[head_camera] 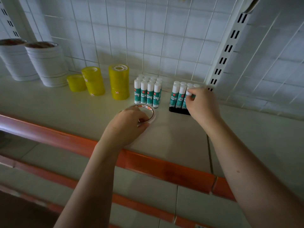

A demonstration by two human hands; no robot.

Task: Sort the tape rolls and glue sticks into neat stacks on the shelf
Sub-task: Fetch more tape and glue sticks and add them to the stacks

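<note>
**Both hands busy at the stationery shelf**

The pale cream shelf with its orange front lip (148,160) runs across in front of a white wire grid back panel (148,38). At the far left stand two tall stacks of wide white tape rolls (46,63), and beside them three stacks of clear yellow tape rolls (118,82), the leftmost much lower than the others. Right of those, a block of white-capped, teal-labelled glue sticks (148,92) stands upright. A second group of the same glue sticks (178,96) sits in a black tray (176,111) near the slotted white upright. The right hand (203,104) pinches the cap of one stick in that tray. The left hand (127,123) curls round a thin white tape roll (148,112) lying flat near the shelf's front
</note>
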